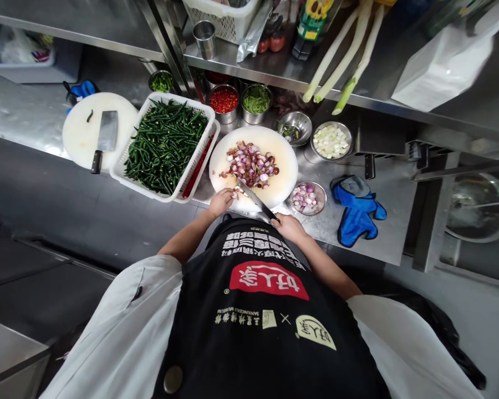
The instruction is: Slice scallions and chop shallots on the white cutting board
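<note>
My right hand [290,227] is closed around the black handle of a kitchen knife [253,198], whose blade slants across the near edge of a round white cutting board [286,152]. Close to the blade tip, my left hand [222,201] pinches a small pale piece that looks like a shallot [235,194]. A heap of purple shallots [253,163] with brown skins lies in the middle of the board. Just right of the board stands a metal bowl [324,199] of peeled shallots.
A white basket [149,191] of green chillies stands left, beside a second board with a cleaver [107,130]. Behind are metal tubs of red chillies [223,101], sliced greens [256,100] and white pieces [331,140]. Blue gloves [355,213] lie right. A steel shelf [283,75] overhangs the back.
</note>
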Demonstrator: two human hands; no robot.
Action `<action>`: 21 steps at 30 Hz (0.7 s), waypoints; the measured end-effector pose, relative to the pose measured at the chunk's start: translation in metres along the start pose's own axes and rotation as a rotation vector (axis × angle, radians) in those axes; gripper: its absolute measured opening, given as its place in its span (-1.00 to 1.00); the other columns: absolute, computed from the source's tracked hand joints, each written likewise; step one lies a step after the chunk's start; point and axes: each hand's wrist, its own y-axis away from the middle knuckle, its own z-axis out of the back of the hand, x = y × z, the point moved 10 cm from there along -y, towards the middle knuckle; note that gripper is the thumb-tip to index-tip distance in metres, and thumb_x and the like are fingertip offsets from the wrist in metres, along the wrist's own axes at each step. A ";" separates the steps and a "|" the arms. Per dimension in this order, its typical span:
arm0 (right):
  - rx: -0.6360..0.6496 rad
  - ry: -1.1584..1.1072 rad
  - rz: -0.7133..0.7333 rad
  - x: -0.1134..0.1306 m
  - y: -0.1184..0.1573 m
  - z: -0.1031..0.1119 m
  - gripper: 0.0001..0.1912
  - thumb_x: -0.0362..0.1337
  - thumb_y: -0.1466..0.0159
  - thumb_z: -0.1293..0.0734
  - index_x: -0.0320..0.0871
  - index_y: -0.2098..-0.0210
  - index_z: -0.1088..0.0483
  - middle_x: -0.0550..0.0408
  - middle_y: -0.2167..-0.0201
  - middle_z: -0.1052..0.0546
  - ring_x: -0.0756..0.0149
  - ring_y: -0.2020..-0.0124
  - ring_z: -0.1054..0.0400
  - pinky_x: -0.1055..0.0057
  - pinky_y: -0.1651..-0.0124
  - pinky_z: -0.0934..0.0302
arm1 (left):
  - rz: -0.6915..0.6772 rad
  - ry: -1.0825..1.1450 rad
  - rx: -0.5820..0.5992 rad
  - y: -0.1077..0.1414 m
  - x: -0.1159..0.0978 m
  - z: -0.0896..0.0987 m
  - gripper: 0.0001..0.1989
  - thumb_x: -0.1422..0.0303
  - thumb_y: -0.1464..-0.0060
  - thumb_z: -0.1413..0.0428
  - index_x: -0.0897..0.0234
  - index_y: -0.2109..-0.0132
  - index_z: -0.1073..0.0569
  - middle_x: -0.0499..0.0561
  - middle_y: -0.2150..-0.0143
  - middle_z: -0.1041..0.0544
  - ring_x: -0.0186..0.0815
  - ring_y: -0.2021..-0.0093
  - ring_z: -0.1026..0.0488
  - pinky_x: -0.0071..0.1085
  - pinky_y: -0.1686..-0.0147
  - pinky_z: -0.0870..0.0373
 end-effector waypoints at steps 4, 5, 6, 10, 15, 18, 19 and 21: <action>0.007 0.038 0.028 0.021 0.003 0.006 -0.59 -0.10 -0.58 -0.16 -0.13 -0.18 -0.52 -0.16 0.00 -0.69 0.04 0.01 -0.57 0.34 0.01 -0.26 | -0.046 -0.102 -0.022 0.004 -0.003 -0.011 -0.84 0.39 -0.35 -0.17 0.24 0.10 -0.68 0.19 -0.04 -0.60 -0.11 -0.09 -0.58 -0.20 -0.16 -0.53; 0.018 0.045 0.043 0.026 0.004 0.007 -0.60 -0.10 -0.58 -0.17 -0.13 -0.17 -0.52 -0.15 0.00 -0.69 0.05 0.00 -0.57 0.34 0.00 -0.26 | -0.064 -0.121 -0.015 0.004 -0.003 -0.013 -0.82 0.39 -0.37 -0.16 0.24 0.10 -0.68 0.19 -0.02 -0.61 -0.11 -0.07 -0.58 -0.20 -0.15 -0.54; 0.029 0.051 0.058 0.029 0.005 0.008 -0.61 -0.11 -0.58 -0.17 -0.13 -0.15 -0.53 -0.15 -0.01 -0.68 0.05 0.00 -0.57 0.34 0.00 -0.26 | -0.080 -0.137 -0.009 0.005 -0.003 -0.014 -0.81 0.39 -0.38 -0.14 0.24 0.09 -0.68 0.18 0.00 -0.62 -0.12 -0.05 -0.58 -0.20 -0.14 -0.54; 0.054 0.055 0.094 0.033 0.006 0.011 -0.63 -0.13 -0.57 -0.19 -0.15 -0.12 -0.53 -0.17 -0.02 -0.68 0.06 0.00 -0.57 0.35 0.02 -0.27 | -0.114 -0.169 -0.036 0.005 -0.004 -0.014 -0.79 0.39 -0.41 -0.12 0.24 0.12 -0.67 0.19 0.00 -0.64 -0.11 -0.04 -0.59 -0.18 -0.12 -0.56; 0.105 0.062 0.063 0.038 -0.015 -0.003 -0.61 -0.17 -0.57 -0.16 -0.21 -0.06 -0.56 -0.22 0.02 -0.68 0.03 0.01 -0.59 0.33 0.06 -0.29 | -0.134 -0.149 -0.062 0.005 -0.004 -0.014 -0.76 0.37 -0.42 -0.10 0.22 0.15 -0.67 0.17 0.03 -0.65 -0.12 -0.01 -0.60 -0.17 -0.11 -0.57; 0.129 0.074 0.043 0.046 -0.032 -0.010 -0.61 -0.19 -0.57 -0.14 -0.21 -0.06 -0.57 -0.23 0.01 -0.68 0.03 0.01 -0.59 0.33 0.05 -0.30 | -0.109 -0.128 -0.070 0.005 -0.001 -0.014 -0.75 0.34 -0.43 -0.09 0.23 0.14 -0.67 0.18 0.02 -0.65 -0.11 -0.02 -0.60 -0.17 -0.12 -0.57; 0.126 0.074 0.046 0.047 -0.035 -0.010 -0.61 -0.18 -0.57 -0.15 -0.20 -0.06 -0.57 -0.22 0.00 -0.68 0.04 0.01 -0.59 0.33 0.04 -0.30 | -0.092 -0.115 -0.075 0.005 0.001 -0.014 -0.75 0.33 -0.43 -0.09 0.23 0.14 -0.67 0.18 0.01 -0.64 -0.12 -0.02 -0.60 -0.16 -0.13 -0.57; 0.101 0.054 0.072 0.045 -0.033 -0.006 -0.64 -0.15 -0.56 -0.19 -0.16 -0.06 -0.57 -0.18 0.01 -0.69 0.06 0.01 -0.58 0.35 0.03 -0.30 | -0.051 -0.082 -0.085 0.005 0.003 -0.013 -0.76 0.33 -0.42 -0.10 0.22 0.15 -0.66 0.18 0.00 -0.63 -0.13 -0.05 -0.60 -0.18 -0.16 -0.56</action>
